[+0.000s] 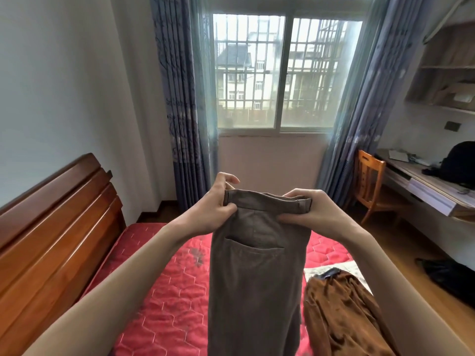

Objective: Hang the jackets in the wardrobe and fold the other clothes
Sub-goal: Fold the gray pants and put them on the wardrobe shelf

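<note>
Grey-brown trousers (254, 278) hang in the air over the bed, waistband up, a back pocket facing me. My left hand (216, 201) pinches the waistband's left corner between thumb and fingers. My right hand (305, 205) grips the waistband's right end, fingers curled over the top and thumb below. The legs drop out of view at the bottom edge. A rust-brown garment (341, 312) lies crumpled on the bed to the right of the trousers.
The bed has a red quilted mattress (167, 291) and a wooden headboard (56, 227) at left. A window with blue curtains (180, 98) is ahead. At right stand a wooden chair (370, 181) and a desk (431, 191) bearing a black bag (460, 163); dark cloth (449, 278) lies on the floor.
</note>
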The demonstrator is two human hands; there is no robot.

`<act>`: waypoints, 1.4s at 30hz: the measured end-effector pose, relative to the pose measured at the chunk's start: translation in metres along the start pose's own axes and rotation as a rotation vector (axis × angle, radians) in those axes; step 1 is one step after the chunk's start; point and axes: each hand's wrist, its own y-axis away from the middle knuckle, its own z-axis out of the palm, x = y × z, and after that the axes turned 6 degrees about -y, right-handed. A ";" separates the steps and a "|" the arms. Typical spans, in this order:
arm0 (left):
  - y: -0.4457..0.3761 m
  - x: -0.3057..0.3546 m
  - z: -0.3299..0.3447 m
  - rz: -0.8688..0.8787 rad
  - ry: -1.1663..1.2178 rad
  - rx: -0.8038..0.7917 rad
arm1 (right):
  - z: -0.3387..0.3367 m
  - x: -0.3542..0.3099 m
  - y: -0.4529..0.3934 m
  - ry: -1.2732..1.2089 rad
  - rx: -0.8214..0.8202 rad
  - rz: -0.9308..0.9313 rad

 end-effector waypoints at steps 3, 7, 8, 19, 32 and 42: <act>-0.021 -0.015 -0.007 -0.026 -0.040 0.002 | 0.000 0.001 -0.045 0.177 -0.083 0.022; -0.063 -0.036 -0.045 -0.083 -0.137 -0.106 | 0.001 0.003 -0.114 0.333 -0.101 -0.011; -0.075 -0.041 -0.058 -0.098 -0.187 -0.166 | 0.001 0.003 -0.132 0.405 -0.089 -0.033; -0.202 -0.025 -0.126 0.190 -0.813 0.333 | -0.025 -0.093 -0.279 1.014 0.146 -0.201; -0.125 -0.016 -0.083 0.302 -0.779 0.354 | 0.000 -0.043 -0.162 0.963 0.228 -0.420; 0.055 -0.152 0.110 -0.214 -0.593 -0.075 | 0.119 0.160 0.015 0.718 -0.155 0.020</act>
